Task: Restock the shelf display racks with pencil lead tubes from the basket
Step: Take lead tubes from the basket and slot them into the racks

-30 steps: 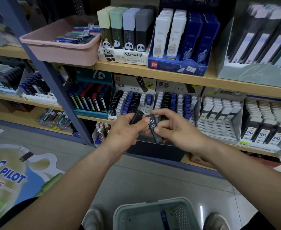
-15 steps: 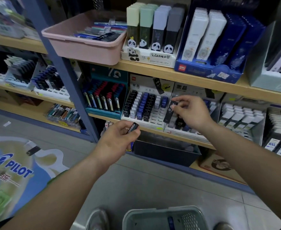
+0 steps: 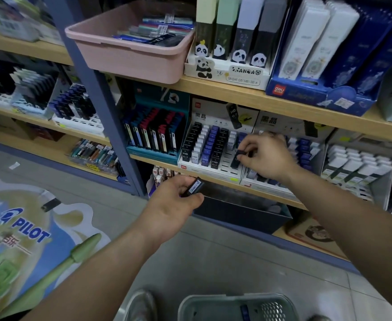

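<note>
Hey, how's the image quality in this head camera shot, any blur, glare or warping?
Head view: the right hand at the white rack is motion-smeared; the left hand with its dark tube is sharper; shelf boards bow from the wide lens; soft glare on the floor tiles; edges go soft.

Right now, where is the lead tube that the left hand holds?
In the head view, the lead tube sits in the left hand, left of centre, just below the front edge of the white display rack and above the dark bin.
</note>
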`<move>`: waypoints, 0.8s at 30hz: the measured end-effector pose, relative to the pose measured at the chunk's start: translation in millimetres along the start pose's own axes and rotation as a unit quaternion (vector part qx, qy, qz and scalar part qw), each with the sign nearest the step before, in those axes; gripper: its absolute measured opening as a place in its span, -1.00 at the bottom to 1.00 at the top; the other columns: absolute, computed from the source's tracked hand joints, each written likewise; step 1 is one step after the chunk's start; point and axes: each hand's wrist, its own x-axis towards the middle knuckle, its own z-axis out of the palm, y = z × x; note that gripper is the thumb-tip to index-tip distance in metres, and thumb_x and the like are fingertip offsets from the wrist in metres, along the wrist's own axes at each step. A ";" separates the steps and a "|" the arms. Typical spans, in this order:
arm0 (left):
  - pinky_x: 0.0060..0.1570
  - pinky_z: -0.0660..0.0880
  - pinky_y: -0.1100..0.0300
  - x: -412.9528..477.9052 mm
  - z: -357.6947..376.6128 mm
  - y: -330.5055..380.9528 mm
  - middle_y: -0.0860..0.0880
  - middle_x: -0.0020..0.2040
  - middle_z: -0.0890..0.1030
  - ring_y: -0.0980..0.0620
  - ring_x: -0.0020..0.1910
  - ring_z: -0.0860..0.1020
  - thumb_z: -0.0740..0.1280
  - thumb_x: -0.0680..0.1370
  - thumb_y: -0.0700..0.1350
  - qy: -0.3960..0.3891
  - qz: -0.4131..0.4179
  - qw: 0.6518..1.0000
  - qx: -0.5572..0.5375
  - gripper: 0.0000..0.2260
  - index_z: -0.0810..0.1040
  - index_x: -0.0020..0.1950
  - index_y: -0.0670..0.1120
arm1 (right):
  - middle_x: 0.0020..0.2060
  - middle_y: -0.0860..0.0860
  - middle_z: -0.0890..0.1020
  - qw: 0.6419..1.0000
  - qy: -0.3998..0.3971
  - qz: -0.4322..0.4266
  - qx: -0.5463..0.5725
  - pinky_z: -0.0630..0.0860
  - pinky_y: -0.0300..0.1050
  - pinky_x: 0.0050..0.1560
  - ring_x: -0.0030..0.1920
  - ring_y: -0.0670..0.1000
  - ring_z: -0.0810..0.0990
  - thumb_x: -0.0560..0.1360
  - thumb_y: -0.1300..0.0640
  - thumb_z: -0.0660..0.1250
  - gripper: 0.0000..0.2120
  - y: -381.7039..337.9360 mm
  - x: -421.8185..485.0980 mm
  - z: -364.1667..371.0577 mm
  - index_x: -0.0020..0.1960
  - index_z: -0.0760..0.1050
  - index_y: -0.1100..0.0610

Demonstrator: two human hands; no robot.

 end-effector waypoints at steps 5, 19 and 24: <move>-0.36 0.42 0.41 0.5 1.2 2.7 0.10 -0.13 0.59 0.28 -0.36 0.50 0.31 0.62 -0.23 0.009 -0.013 1.000 -0.006 -0.80 0.56 0.08 0.09 | -0.21 -0.23 0.60 0.997 0.015 -0.032 -0.070 0.10 -0.08 0.11 0.00 -0.13 0.42 0.46 -0.06 0.46 -0.87 3.7 -5.1 9.9 -0.07 0.51 -0.16; -0.31 0.61 0.25 -4.9 -3.1 7.9 -0.08 0.02 0.66 0.08 -0.30 0.66 0.43 0.54 -0.26 0.021 -0.035 0.996 -0.077 -0.71 0.54 0.25 -0.10 | -0.11 -0.14 0.59 0.979 0.002 -0.073 -0.190 0.18 0.01 0.18 0.06 0.01 0.48 0.50 -0.08 0.41 -0.90 0.3 -3.8 16.7 -0.01 0.59 -0.10; -0.28 0.61 0.26 -2.2 -1.5 8.0 -0.13 -0.05 0.71 0.07 -0.28 0.68 0.43 0.53 -0.28 0.015 -0.040 0.994 -0.096 -0.74 0.54 0.19 -0.10 | 0.04 -0.11 0.60 0.983 0.003 -0.048 -0.176 0.20 0.07 0.27 0.19 0.02 0.49 0.50 -0.13 0.40 -0.76 -11.3 -11.4 5.3 0.13 0.60 -0.09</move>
